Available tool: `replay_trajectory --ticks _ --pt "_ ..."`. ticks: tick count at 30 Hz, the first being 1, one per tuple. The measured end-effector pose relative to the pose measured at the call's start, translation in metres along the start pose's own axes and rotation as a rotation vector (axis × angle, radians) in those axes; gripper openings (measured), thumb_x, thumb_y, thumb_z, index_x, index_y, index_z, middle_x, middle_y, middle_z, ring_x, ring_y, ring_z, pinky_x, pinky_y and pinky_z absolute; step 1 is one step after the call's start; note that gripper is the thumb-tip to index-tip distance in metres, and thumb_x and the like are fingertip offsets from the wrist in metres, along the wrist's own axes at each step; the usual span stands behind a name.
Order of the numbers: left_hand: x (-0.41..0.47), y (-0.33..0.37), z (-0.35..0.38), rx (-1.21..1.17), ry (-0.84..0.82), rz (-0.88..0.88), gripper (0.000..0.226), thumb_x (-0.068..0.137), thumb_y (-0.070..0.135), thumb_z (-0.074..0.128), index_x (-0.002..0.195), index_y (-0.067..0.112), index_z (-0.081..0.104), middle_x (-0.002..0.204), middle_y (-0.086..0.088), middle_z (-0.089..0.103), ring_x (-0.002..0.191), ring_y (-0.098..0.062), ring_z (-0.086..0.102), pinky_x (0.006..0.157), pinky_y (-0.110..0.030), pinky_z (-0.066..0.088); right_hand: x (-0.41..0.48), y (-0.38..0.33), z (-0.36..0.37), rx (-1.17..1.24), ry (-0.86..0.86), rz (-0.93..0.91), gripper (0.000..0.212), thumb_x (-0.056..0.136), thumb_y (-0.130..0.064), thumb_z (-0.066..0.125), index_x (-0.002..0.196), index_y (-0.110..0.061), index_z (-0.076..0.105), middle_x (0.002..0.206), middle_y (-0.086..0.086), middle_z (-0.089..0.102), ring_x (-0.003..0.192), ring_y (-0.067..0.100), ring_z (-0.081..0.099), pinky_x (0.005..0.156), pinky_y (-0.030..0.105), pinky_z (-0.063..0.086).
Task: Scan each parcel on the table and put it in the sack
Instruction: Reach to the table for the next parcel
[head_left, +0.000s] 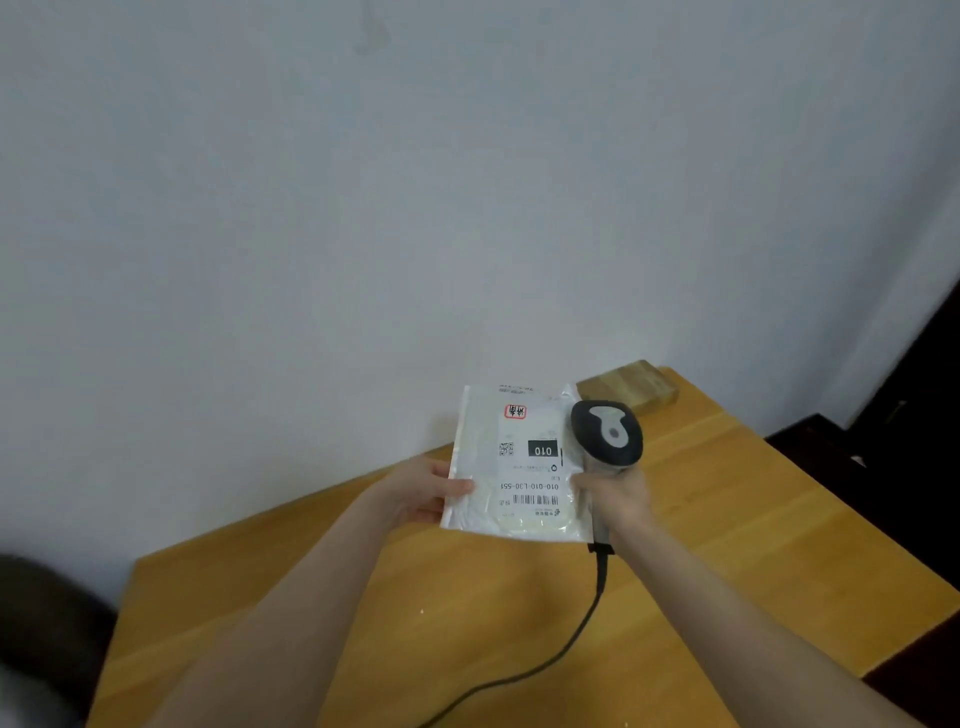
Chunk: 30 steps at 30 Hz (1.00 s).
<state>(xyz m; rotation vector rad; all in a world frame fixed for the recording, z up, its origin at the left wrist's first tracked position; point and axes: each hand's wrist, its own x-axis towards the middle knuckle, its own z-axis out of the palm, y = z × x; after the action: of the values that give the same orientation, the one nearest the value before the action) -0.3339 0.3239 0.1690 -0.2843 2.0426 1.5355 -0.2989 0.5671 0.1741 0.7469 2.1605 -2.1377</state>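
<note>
Thumb (460, 487) of your left hand (418, 491) lies flat on the printed side at the left edge of the parcel (519, 447). The other fingers are hidden beneath, so you hold it in a pinch. Your right hand (621, 499) has its fingers wrapped round the handle of the scanner (608, 434). Its fingertips reach the parcel's right edge, but you cannot tell whether they touch it. The scanner head overlaps the parcel's upper right corner, and which way its window faces is hidden. The parcel hangs above the table (727, 519), between your two hands, printed side toward you, with the barcode (536, 500) at the near end.

It looks like a thin white plastic mailer with something soft and flat inside: light, floppy and probably slick. A one-edge pinch may let the far side sag and the barcode wrinkle, which could spoil the read. Take it mid-edge, thumb clear of the barcode, and hold the film taut. Slipping seems the risk here, not breakage.

Farther out, the cable (571, 644) trails from the handle toward you across the table. A wood block (628, 387) sits at the far corner. A dark shape (47, 623) lies off the table's left; whether that is the sack you cannot tell.
</note>
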Motion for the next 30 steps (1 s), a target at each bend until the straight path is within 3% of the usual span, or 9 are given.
replay_trajectory --ticks 3,5,10,15,20,25,30 --pt "-0.024 -0.010 0.002 -0.072 0.224 0.056 0.021 0.085 0.009 0.070 0.105 0.003 0.066 0.086 -0.005 0.073 0.073 -0.016 0.071 0.063 -0.027 0.059 -0.012 0.007 0.003 0.016 -0.064 -0.019 0.032 0.077 0.006 0.071 0.106 -0.002 0.061 0.094 0.007 0.066 0.092 0.025 0.061 0.078 0.038 0.050" --pt "-0.042 -0.016 0.004 -0.132 0.366 0.103 0.020 0.087 0.005 0.066 0.107 0.000 0.064 0.086 -0.006 0.071 0.071 -0.016 0.069 0.059 -0.026 0.057 -0.024 0.014 0.002 0.017 -0.100 -0.009 0.027 0.080 -0.005 0.074 0.104 -0.004 0.062 0.090 0.008 0.066 0.080 0.021 0.061 0.078 0.039 0.052" --pt "-0.091 -0.042 0.006 -0.169 0.600 0.122 0.026 0.090 0.004 0.062 0.116 -0.004 0.061 0.106 -0.019 0.067 0.084 -0.025 0.064 0.076 -0.035 0.054 -0.082 0.040 -0.002 0.030 -0.264 0.066 0.013 0.084 -0.015 0.071 0.089 -0.003 0.067 0.059 0.006 0.063 0.052 0.017 0.056 0.054 0.029 0.047" --pt "-0.135 -0.068 0.007 -0.260 0.691 0.115 0.027 0.091 0.003 0.061 0.117 -0.004 0.060 0.106 -0.021 0.066 0.067 -0.016 0.060 0.054 -0.024 0.049 -0.152 0.058 -0.003 -0.003 -0.437 0.074 0.012 0.084 -0.010 0.069 0.090 0.000 0.068 0.058 0.010 0.060 0.044 0.014 0.052 0.046 0.027 0.043" --pt "-0.167 -0.087 0.004 -0.300 0.769 0.112 0.026 0.091 0.004 0.061 0.116 -0.005 0.061 0.113 -0.025 0.065 0.066 -0.016 0.060 0.056 -0.025 0.049 -0.199 0.058 -0.008 -0.039 -0.558 0.023 0.012 0.082 -0.007 0.069 0.072 -0.002 0.064 0.054 0.011 0.061 0.041 0.016 0.051 0.044 0.026 0.042" --pt "-0.186 -0.098 0.001 -0.336 0.806 0.098 0.023 0.092 0.005 0.060 0.114 -0.003 0.061 0.111 -0.021 0.066 0.076 -0.021 0.063 0.060 -0.027 0.050 -0.220 0.056 -0.006 -0.116 -0.599 -0.004 0.015 0.080 -0.004 0.066 0.066 -0.003 0.061 0.051 0.008 0.058 0.040 0.017 0.047 0.044 0.027 0.039" --pt "-0.197 -0.107 -0.012 -0.350 0.830 0.088 0.025 0.092 0.007 0.061 0.115 -0.002 0.062 0.109 -0.018 0.067 0.075 -0.019 0.063 0.058 -0.026 0.049 -0.229 0.055 0.003 -0.156 -0.607 0.013 0.012 0.079 -0.004 0.064 0.067 -0.004 0.061 0.049 0.005 0.058 0.040 0.016 0.047 0.043 0.026 0.039"
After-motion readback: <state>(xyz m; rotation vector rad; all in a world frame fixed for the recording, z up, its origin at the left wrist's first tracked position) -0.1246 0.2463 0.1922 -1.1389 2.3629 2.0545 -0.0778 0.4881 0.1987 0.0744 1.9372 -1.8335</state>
